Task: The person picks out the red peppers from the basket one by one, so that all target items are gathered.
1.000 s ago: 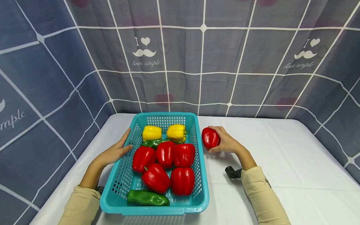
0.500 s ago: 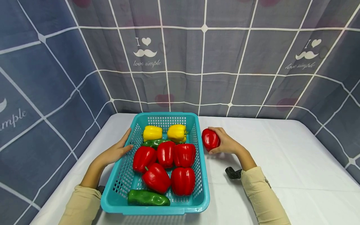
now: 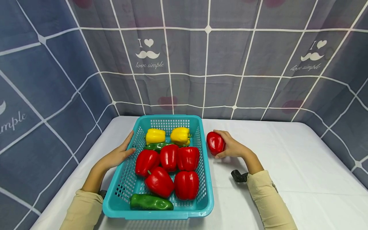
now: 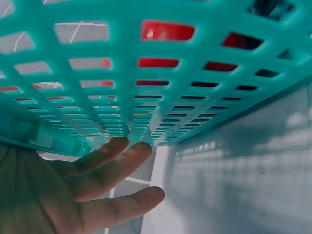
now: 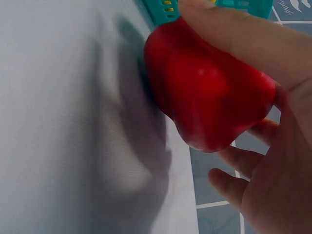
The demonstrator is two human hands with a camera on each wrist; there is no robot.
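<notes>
My right hand [image 3: 234, 148] grips a red bell pepper [image 3: 215, 142] just outside the right wall of a turquoise basket. In the right wrist view, the thumb lies across the held pepper [image 5: 204, 83] and the fingers are on its far side; a shadow falls on the white surface beside it. My left hand [image 3: 116, 156] rests at the left rim of the basket [image 3: 211, 198], its thumb reaching over the edge. Seen from the left wrist, the fingers [image 4: 117, 165] extend nearly straight below the rim, along the outside of the perforated wall.
Inside the basket lie several red bell peppers [image 3: 159, 182], two yellow ones [image 3: 155, 136], a green pepper [image 3: 150, 202] at the front and another green one [image 3: 158, 146] partly covered. A white cloth [image 3: 287, 153] covers the table; a grey checked curtain [image 3: 224, 54] hangs behind.
Almost nothing differs. My right hand and the red bell pepper have shifted very slightly to the right; my left hand stays at the basket.
</notes>
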